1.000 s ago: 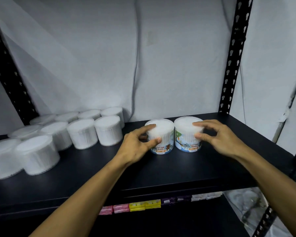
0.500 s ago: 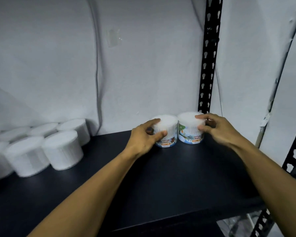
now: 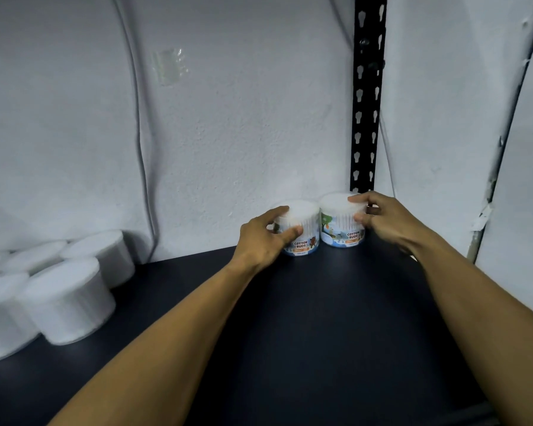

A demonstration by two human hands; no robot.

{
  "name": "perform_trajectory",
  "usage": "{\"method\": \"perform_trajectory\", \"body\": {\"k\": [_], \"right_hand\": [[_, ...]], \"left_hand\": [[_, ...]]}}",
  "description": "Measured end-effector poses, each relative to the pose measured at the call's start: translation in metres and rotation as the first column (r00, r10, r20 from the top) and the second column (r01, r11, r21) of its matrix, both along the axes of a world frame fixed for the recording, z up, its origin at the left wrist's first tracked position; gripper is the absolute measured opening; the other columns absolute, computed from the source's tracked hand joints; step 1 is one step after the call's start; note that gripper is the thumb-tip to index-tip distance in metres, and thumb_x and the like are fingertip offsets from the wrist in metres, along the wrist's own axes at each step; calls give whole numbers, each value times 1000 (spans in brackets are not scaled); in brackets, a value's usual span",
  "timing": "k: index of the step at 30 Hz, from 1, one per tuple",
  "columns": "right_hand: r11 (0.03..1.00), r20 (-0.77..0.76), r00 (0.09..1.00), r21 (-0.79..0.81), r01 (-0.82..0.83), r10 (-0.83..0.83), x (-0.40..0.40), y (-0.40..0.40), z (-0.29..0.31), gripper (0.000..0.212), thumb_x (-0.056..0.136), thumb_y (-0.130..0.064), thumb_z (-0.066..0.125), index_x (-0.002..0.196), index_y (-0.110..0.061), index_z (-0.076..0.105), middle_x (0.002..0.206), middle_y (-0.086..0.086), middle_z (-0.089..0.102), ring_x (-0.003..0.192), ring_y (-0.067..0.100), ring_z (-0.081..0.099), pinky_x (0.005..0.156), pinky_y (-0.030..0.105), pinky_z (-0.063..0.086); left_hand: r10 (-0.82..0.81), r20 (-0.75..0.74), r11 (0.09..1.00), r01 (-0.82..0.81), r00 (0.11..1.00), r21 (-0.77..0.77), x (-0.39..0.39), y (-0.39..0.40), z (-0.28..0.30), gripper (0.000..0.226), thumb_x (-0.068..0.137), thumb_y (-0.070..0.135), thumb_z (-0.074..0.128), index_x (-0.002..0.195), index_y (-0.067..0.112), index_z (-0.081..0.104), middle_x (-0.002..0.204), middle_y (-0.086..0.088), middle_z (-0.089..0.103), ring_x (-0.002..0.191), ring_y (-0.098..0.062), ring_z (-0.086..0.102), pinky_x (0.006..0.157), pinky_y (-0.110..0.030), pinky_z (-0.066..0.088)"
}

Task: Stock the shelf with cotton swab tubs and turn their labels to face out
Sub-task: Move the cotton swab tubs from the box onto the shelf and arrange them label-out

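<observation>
1. We grip two cotton swab tubs at the back right corner of the black shelf (image 3: pixel 320 318), one in each hand.
2. Our left hand (image 3: pixel 263 238) curls around the left tub (image 3: pixel 303 238), thumb pressed on its front wall and fingers over the far rim. Its label, reading "COTTON BUDS", faces out toward us.
3. Our right hand (image 3: pixel 385 222) clasps the right tub (image 3: pixel 336 222) from its right side, fingertips on the lid edge and thumb on the wall. Its label also faces out.
4. The two tubs stand upright and touch each other side by side, close to the white wall (image 3: pixel 243 133) behind them. The right tub sits just in front of the black slotted upright (image 3: pixel 366 103).
5. To the right of our right hand the shelf edge is near, so little room shows there.
6. Between the left tub and the cluster of plain white tubs (image 3: pixel 65 299) at the far left lies a wide bare stretch of shelf.
7. The front of the shelf, under our forearms, is open too.
</observation>
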State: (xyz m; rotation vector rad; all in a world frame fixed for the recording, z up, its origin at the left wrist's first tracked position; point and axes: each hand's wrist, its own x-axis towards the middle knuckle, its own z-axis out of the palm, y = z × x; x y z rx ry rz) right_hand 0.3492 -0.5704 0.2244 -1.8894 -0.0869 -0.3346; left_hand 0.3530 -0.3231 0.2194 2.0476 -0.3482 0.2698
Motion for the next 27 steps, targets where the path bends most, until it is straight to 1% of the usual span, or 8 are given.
{"method": "perform_trajectory", "body": {"k": [4,8,11,14,19,24,27], "right_hand": [[1000,17,1000,-5,0,0,8,-2,-2,32,91,4,53,117,-14,58,126,13,55,114,21,54,87,27,45],[1000,37,999,-25,2,-1,14,-4,-4,33,91,3,52,117,-16,58,127,12,55,114,22,54,95,34,47],[999,39,999,-38,10,-9,18,-6,-5,33,91,2,52,115,-20,57,127,10,55,115,22,54,102,39,45],[999,38,999,-50,6,-4,20,-5,-5,32,92,2,52,114,-20,57,127,9,55,115,22,53,102,39,44],[998,34,999,-60,9,-7,22,-6,-6,33,92,1,52,116,-20,56,132,6,52,118,22,51,103,40,43],[997,13,1000,-80,2,-1,23,-4,-6,33,92,-2,52,115,-25,55,131,7,52,119,22,51,103,39,43],[996,13,1000,-90,6,-4,24,-3,-5,33,93,-4,52,115,-28,54,131,7,52,119,23,51,102,38,44]], "left_hand": [[1,5,1000,-1,1000,12,5,-4,1,57,80,35,79,133,27,58,131,0,61,111,-13,62,92,-21,50],[18,11,1000,-19,1000,22,8,-6,1,59,79,37,79,133,27,58,133,-2,60,113,-15,61,98,-27,49],[37,12,999,-37,999,28,8,-9,1,59,80,38,78,135,26,57,135,-3,58,117,-17,60,100,-31,49],[44,20,998,-44,999,39,8,-9,2,60,81,38,77,136,25,56,137,-3,57,118,-17,59,101,-31,49],[54,29,997,-55,998,54,8,-9,3,59,81,38,77,135,25,56,136,-3,57,117,-16,58,98,-25,48],[59,36,997,-61,998,49,6,-8,3,59,82,38,76,136,24,56,136,-4,57,117,-17,59,99,-29,49],[61,32,997,-63,998,50,6,-7,5,59,81,38,77,135,24,57,135,-3,58,116,-16,59,99,-26,48]]}}
